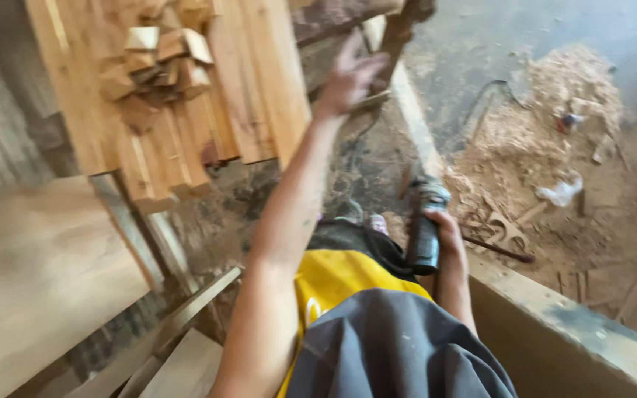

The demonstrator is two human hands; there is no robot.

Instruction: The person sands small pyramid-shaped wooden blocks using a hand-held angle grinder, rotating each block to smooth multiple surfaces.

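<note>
My left hand [348, 74] is stretched out far ahead with its fingers spread. It rests against a dark wooden piece [396, 33] at the top of a long pale wooden strip [414, 125]; the view is blurred and I see no firm grip. Low at my side, my right hand [447, 236] is closed around the black body of a hand-held power tool [423, 239], whose grey head points away from me along the strip. My yellow shirt and grey trousers fill the bottom middle.
Stacked planks [245, 81] with several small offcut blocks [160, 63] lie at top left. A wide pale board [31, 273] is at left and slats [186, 309] at bottom left. A sawdust pile [554, 103] covers the floor at right, beside a thick beam [554, 324].
</note>
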